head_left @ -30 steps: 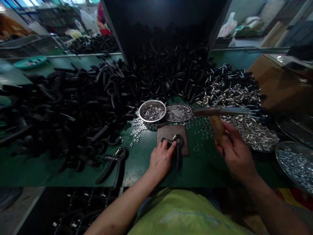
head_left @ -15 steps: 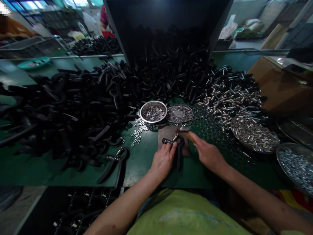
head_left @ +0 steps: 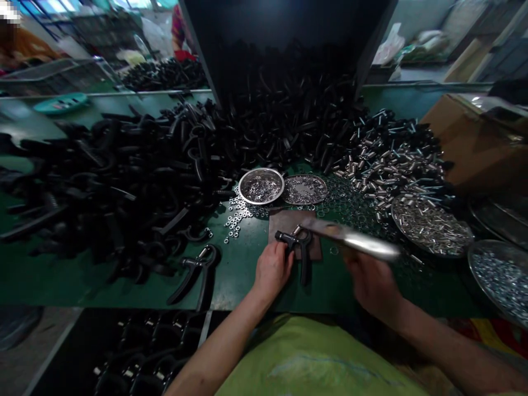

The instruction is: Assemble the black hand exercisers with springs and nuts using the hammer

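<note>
My left hand [head_left: 273, 269] is closed on one handle of a black hand grip exerciser [head_left: 304, 256]. The exerciser has a small metal spring and lies across a brownish flat plate [head_left: 277, 220] on the green table. My right hand [head_left: 373, 283] grips a hammer [head_left: 369, 245], which is smeared by motion above and right of the plate. Left of my left hand, a second black hand grip exerciser [head_left: 205, 275] rests on the table by itself.
Behind the plate sit a round metal bowl [head_left: 261, 202] and a shallow tray [head_left: 325, 192] of small metal parts. Loose nuts [head_left: 233, 225] lie scattered nearby. Black parts [head_left: 103, 165] heap up left and behind. At right are springs [head_left: 383, 165], parts dishes [head_left: 470, 242] and a cardboard box [head_left: 457, 137].
My right hand and the hammer have swung away from the plate, rightward and toward me. My left hand has drawn slightly back along the handle, its fingers now more curled; the exerciser stays on the plate.
</note>
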{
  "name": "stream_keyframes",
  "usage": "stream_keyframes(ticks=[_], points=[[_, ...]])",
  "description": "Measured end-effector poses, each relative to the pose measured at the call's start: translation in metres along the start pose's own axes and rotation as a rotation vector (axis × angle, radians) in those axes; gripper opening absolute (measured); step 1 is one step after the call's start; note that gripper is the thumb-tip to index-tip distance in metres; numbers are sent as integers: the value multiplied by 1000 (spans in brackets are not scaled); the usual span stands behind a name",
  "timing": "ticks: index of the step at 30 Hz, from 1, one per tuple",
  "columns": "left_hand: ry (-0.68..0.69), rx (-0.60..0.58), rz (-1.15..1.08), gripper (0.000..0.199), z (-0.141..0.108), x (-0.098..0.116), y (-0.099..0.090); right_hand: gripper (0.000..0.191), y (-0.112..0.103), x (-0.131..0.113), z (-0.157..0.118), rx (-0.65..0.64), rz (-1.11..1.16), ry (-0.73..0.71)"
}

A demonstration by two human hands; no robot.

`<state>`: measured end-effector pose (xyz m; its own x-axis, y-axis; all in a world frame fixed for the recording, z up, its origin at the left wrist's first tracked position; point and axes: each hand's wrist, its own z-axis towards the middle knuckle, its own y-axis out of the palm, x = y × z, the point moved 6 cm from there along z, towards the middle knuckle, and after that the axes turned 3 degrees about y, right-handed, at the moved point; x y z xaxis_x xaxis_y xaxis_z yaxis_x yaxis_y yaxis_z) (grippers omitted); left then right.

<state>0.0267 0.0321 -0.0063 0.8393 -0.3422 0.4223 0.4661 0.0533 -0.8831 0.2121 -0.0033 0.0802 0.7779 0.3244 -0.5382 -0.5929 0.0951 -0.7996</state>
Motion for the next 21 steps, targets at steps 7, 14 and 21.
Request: stream_keyframes(ticks=[7, 14, 21], points=[[16, -12, 16, 11, 5, 2, -1, 48, 11, -3, 12, -82, -55, 9], [-27, -89, 39, 12, 9, 0, 3, 47, 43, 30, 7, -320, -163, 125], [-254, -115, -536, 24, 18, -16, -33, 44, 5, 65, 1, -65, -276, 301]])
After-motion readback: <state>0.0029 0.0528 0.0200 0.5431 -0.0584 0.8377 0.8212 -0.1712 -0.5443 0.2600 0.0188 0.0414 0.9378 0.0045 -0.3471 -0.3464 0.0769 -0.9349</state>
